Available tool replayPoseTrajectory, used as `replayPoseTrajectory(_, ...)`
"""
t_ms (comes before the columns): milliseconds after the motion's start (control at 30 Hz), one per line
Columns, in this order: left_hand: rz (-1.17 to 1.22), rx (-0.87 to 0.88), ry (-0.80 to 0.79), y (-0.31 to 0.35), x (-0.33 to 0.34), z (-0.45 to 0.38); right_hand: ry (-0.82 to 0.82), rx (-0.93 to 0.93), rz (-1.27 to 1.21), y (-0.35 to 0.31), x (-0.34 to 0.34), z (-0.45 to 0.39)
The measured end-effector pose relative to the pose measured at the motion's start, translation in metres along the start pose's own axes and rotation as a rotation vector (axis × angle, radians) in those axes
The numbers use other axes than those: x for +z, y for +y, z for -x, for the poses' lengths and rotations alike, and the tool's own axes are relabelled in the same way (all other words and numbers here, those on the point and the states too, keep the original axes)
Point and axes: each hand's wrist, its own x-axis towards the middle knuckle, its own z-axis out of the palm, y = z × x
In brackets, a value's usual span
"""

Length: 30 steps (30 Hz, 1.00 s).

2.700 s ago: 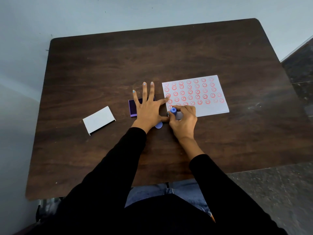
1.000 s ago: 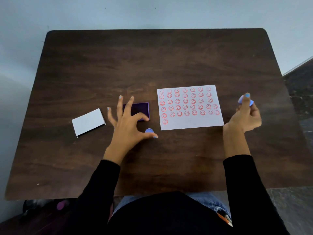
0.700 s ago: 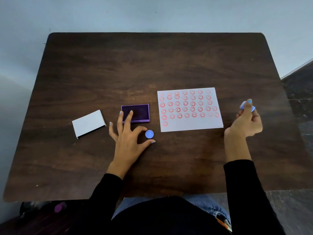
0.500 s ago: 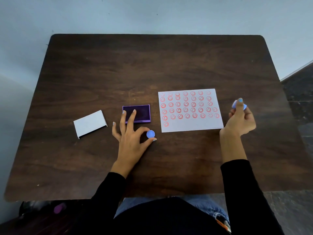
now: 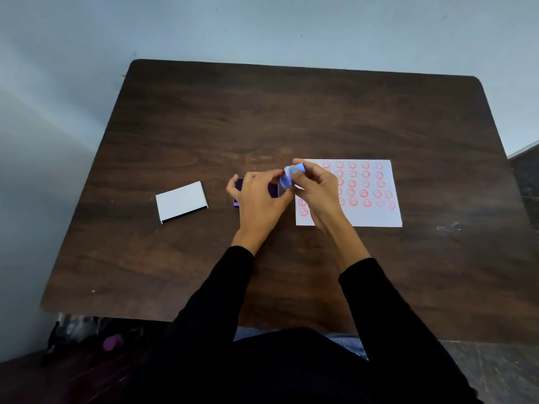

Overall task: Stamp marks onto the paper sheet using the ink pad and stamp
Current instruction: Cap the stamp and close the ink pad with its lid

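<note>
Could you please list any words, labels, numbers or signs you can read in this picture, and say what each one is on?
No readable words, brands or numbers appear anywhere.
Paper sheet: rows of red smiley-face stamp marks, symbols only, no lettering.
White box: blank on its visible face.
Purple ink pad: no label visible, mostly hidden by the left hand.
Blue stamp: too blurred to tell.

White rectangular paper sheet lies flat on the dark wood worktop, right of centre, bearing rows of red smiley-face stamp marks; its left part is hidden behind the right hand. Small purple rectangular ink pad sits open just left of the sheet, dark inked face up, mostly covered by the left hand. Small light-blue round plastic stamp is held off the worktop between the fingertips of both hands, tilted, over the gap between pad and sheet; its details are blurred.
</note>
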Motion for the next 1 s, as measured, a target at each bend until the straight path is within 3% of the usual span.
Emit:
replayPoseTrajectory(467,0.229,-0.165,-0.003,-0.007,-0.016,0.009,-0.2,0.088,0.0,0.0,0.001,0.007)
replayPoseTrajectory(733,0.265,-0.141,-0.096,-0.01,-0.025,0.005,-0.271,0.146,0.041,-0.005,-0.005,0.005)
replayPoseTrajectory(1000,0.187,-0.071,-0.061,-0.013,-0.022,0.003,-0.27,0.172,-0.017,-0.009,-0.004,0.004)
